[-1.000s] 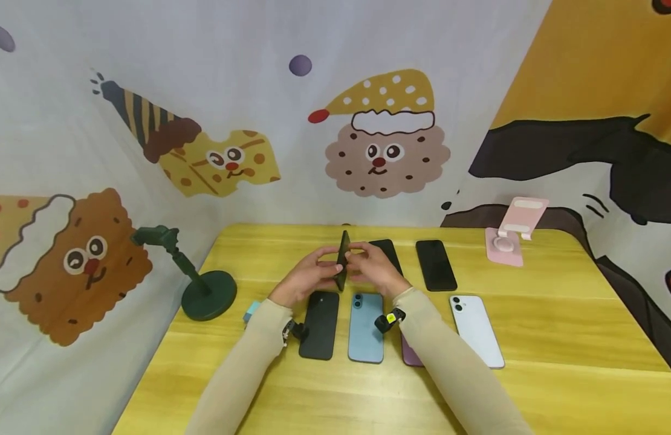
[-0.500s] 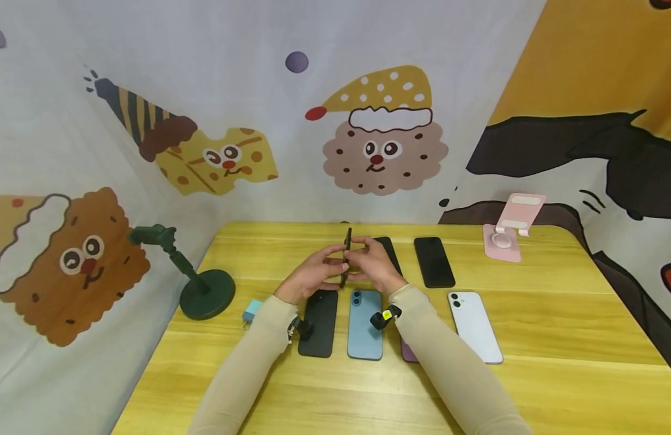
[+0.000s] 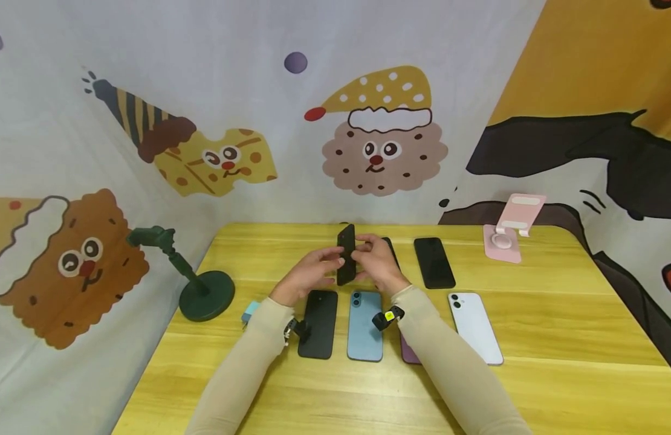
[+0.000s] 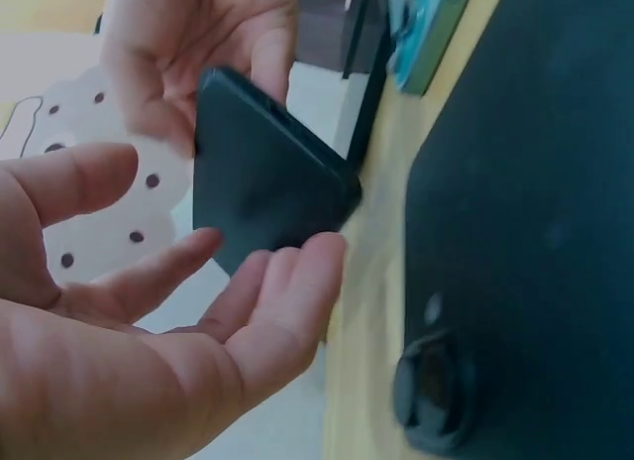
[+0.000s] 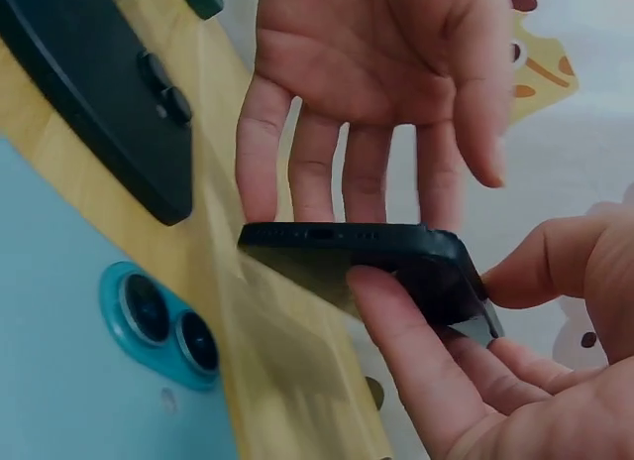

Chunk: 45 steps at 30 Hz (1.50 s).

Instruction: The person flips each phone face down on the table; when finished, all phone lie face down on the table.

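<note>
Phone (image 4: pixel 263 172), flat, black, round-cornered, in right hand (image 3: pixel 379 261); wood-grained table (image 3: pixel 575 314).

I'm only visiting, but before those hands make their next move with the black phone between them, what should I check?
1. Right hand has the held phone: ok, fingers and thumb are on it.
2. Left hand grips it too: not ok, the right wrist view shows its thumb apart from the phone.
3. Grip firm enough: cannot tell, pictures don't show force.
4. Blue phone apart from the flat-lying black phone: ok, a gap shows.
5. Purple phone fully visible: not ok, the right sleeve covers most of it.
6. Pink stand upright: ok, on its base.
</note>
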Motion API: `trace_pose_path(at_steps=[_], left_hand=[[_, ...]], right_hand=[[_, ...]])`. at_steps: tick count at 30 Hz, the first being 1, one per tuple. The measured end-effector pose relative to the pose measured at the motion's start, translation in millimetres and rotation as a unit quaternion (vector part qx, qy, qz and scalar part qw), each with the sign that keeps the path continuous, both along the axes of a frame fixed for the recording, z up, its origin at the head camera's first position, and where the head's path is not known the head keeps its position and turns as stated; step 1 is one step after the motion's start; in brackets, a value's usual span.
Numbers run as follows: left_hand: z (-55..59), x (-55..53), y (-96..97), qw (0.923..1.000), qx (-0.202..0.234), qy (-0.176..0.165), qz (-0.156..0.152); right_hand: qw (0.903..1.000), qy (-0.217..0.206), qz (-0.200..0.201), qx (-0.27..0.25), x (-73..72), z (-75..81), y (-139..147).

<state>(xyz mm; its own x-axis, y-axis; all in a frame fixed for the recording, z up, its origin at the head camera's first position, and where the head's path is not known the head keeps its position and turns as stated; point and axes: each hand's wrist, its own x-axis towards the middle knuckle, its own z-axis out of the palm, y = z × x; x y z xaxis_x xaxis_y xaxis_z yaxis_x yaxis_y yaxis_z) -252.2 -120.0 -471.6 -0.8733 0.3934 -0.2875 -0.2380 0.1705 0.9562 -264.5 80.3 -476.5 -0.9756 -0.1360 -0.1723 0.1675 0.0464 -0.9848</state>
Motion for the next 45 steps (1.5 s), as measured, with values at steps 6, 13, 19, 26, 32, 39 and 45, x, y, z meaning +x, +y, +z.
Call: trace_pose_path(at_steps=[6, 13, 19, 26, 32, 39, 45], left_hand=[[2.2, -8.3, -9.6, 0.9986, 0.031, 0.012, 0.040], [-2.3, -13.7, -11.8, 0.9974, 0.057, -0.013, 0.042], [-8.4, -15.2, -13.5, 0.9970, 0.064, -0.011, 0.042], [-11.2, -16.0, -15.6, 0.9974, 0.053, -0.002, 0.049], [-14.2, -19.5, -14.9, 0.9980, 0.035, -0.002, 0.052], [-16.9, -22.2, -10.5, 0.9992, 0.013, -0.015, 0.036], [-17.8, -22.5, -9.1, 0.9992, 0.000, -0.023, 0.032]], right_hand=[[0.9994, 0.016, -0.025, -0.020, 0.8, 8.0, 1.0], [0.9988, 0.016, -0.025, -0.039, 4.6, 13.2, 1.5], [0.9996, 0.017, -0.005, -0.021, 4.3, 7.1, 6.9], [0.9995, 0.017, 0.023, 0.011, 0.6, -1.9, 13.3], [0.9978, 0.013, 0.039, 0.052, -3.1, -11.7, 13.8], [0.9894, 0.028, 0.040, 0.137, -5.5, -23.8, 12.9], [0.9758, 0.048, 0.048, 0.208, -2.8, -21.8, 7.2]])
